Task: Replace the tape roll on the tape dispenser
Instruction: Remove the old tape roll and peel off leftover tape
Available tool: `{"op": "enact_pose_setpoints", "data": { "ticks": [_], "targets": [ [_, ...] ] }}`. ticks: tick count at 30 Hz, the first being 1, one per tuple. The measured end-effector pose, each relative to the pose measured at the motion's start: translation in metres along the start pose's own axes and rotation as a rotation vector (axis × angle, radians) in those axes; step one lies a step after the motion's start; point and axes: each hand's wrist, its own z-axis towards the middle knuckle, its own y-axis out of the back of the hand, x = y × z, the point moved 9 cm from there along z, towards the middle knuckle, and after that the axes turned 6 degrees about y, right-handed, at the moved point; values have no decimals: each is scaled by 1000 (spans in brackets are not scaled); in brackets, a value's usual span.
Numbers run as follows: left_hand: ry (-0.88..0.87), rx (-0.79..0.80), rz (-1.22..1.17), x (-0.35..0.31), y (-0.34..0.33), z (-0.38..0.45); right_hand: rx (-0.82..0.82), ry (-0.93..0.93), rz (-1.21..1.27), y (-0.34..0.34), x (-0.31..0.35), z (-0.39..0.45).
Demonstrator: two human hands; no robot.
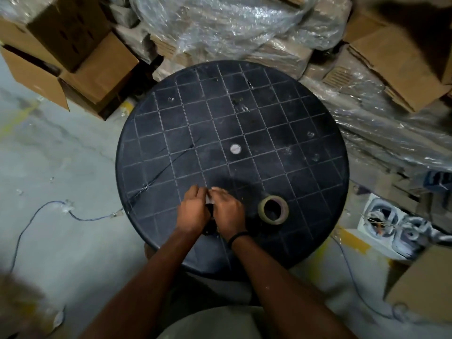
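Observation:
A black tape dispenser (210,226) lies on the near part of the round black table (244,123), mostly hidden under my hands. My left hand (192,211) and my right hand (228,211) are pressed together over it, fingers closed. Between the fingertips shows a small pale piece, likely tape (209,198). A tan tape roll (273,209) lies flat on the table just right of my right hand, apart from it. A black band circles my right wrist.
Open cardboard boxes (73,57) stand at the back left. Plastic-wrapped bundles of flat cardboard (244,28) pile up behind and right of the table. A thin cable (31,221) runs over the concrete floor at the left. A white box (391,223) sits low right.

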Motion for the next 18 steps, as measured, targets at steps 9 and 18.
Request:
{"op": "enact_pose_setpoints", "data": {
  "ticks": [9,18],
  "targets": [
    [79,-123,-57,12,4,-7,180,-31,84,-19,-12,-5],
    [-258,-3,155,-4,-7,-21,127,33,13,-9,-2,-8]
  ]
}}
